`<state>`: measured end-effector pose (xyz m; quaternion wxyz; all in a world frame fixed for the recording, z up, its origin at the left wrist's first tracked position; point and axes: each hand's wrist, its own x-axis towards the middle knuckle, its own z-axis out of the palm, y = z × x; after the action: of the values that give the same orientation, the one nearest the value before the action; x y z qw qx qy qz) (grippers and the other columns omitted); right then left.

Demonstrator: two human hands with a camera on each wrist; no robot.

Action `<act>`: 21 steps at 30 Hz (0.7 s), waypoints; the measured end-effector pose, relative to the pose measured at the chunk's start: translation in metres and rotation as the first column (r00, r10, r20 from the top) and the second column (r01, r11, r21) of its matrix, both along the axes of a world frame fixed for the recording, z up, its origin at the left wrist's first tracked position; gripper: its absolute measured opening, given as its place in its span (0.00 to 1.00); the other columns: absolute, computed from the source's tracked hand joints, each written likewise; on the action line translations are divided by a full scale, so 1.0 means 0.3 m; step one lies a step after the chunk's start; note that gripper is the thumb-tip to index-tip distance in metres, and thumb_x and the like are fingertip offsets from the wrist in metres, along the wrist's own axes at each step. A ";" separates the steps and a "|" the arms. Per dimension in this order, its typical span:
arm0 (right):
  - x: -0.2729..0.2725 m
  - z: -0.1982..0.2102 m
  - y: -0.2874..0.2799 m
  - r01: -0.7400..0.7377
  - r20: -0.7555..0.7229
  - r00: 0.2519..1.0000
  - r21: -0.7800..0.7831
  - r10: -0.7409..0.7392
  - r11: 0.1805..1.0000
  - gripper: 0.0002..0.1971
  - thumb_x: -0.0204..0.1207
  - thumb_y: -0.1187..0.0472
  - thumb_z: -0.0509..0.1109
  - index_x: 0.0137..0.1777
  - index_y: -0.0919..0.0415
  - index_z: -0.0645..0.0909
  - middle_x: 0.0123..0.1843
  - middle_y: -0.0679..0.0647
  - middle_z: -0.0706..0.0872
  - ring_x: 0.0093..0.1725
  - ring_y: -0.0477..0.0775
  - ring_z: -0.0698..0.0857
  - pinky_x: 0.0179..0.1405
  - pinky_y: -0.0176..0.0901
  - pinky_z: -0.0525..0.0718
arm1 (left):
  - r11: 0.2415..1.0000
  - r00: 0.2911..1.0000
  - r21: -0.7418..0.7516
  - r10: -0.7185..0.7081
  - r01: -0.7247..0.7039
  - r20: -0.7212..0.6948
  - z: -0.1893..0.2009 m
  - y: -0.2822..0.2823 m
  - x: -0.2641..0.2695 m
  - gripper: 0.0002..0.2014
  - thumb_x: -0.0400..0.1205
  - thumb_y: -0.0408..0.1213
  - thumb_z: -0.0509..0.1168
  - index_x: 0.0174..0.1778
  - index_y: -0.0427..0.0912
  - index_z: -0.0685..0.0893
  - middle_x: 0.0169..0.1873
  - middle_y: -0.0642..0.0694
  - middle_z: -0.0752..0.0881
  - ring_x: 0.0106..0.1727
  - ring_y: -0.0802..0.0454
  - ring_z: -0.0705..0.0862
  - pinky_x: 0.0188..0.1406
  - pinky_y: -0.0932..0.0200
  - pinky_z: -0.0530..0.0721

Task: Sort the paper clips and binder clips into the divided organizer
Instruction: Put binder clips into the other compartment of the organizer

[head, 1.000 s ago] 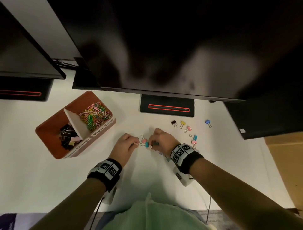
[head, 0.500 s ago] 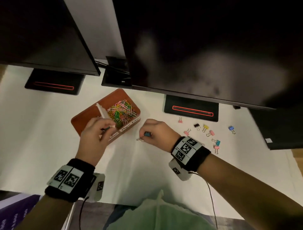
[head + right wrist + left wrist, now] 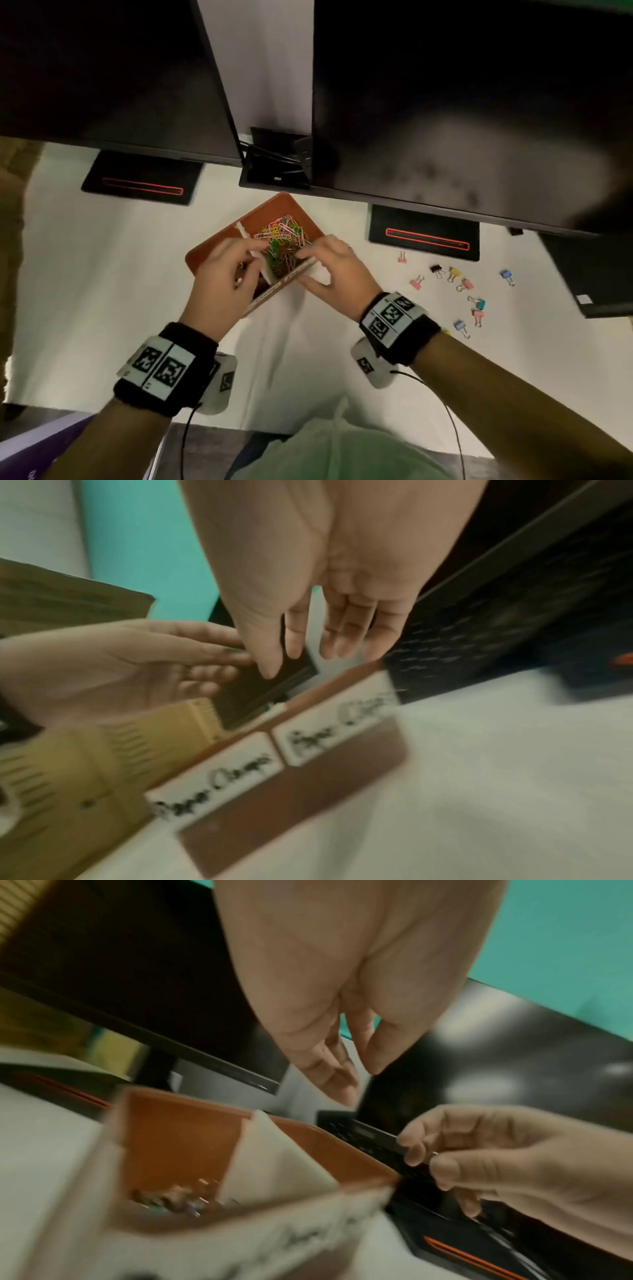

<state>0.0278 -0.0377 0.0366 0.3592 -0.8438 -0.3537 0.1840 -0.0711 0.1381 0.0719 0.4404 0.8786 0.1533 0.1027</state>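
Observation:
The brown divided organizer (image 3: 212,248) stands on the white table, with a white divider (image 3: 274,1156). Its right compartment holds coloured paper clips (image 3: 284,236); dark binder clips (image 3: 171,1199) lie in the left one. My left hand (image 3: 236,270) hovers over the left compartment, fingers relaxed and spread, with nothing plainly held. My right hand (image 3: 329,260) is over the organizer's right corner; in the right wrist view its fingers (image 3: 342,642) are nearly straight and empty. Several loose coloured binder clips (image 3: 464,284) lie on the table to the right.
Two dark monitors (image 3: 445,102) overhang the back of the table, their black stands (image 3: 424,233) behind the organizer and clips. A black cable box (image 3: 274,168) sits between them. The table's front edge (image 3: 274,425) is near my body.
Both hands moved from the table's middle to above the organizer. The teal binder clip pinched in my right hand half a second ago is no longer seen in it.

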 end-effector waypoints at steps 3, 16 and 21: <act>0.058 -0.059 -0.250 0.233 0.065 0.972 -0.221 -0.224 0.947 0.25 0.67 0.49 0.76 0.64 0.49 0.76 0.61 0.53 0.76 0.63 0.55 0.74 0.67 0.55 0.74 | 0.978 0.978 -0.061 -0.203 0.200 -0.053 -0.046 -0.145 0.053 0.15 0.78 0.33 0.67 0.60 0.50 0.80 0.55 0.54 0.77 0.54 0.62 0.80 0.50 0.69 0.81; 0.188 -0.196 -0.619 0.410 0.025 0.859 -0.631 -0.512 0.659 0.39 0.63 0.35 0.72 0.73 0.43 0.64 0.75 0.58 0.65 0.72 0.65 0.67 0.71 0.60 0.72 | 0.659 0.616 0.143 -0.574 0.739 -0.539 -0.381 -0.550 0.267 0.30 0.76 0.41 0.67 0.74 0.58 0.67 0.79 0.49 0.56 0.77 0.42 0.55 0.77 0.49 0.60; 0.175 -0.213 -0.571 0.310 0.006 0.922 -0.613 -0.388 0.727 0.34 0.68 0.40 0.71 0.74 0.42 0.65 0.77 0.57 0.64 0.74 0.65 0.63 0.73 0.62 0.69 | 0.711 0.690 0.109 -0.616 0.694 -0.379 -0.422 -0.541 0.262 0.18 0.76 0.31 0.68 0.61 0.49 0.83 0.71 0.47 0.72 0.66 0.45 0.69 0.69 0.50 0.71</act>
<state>0.0804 -0.2090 -0.0273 0.1210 -0.9518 -0.0886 0.2674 0.0074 -0.0241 -0.0548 0.3060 0.9261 -0.1186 -0.1862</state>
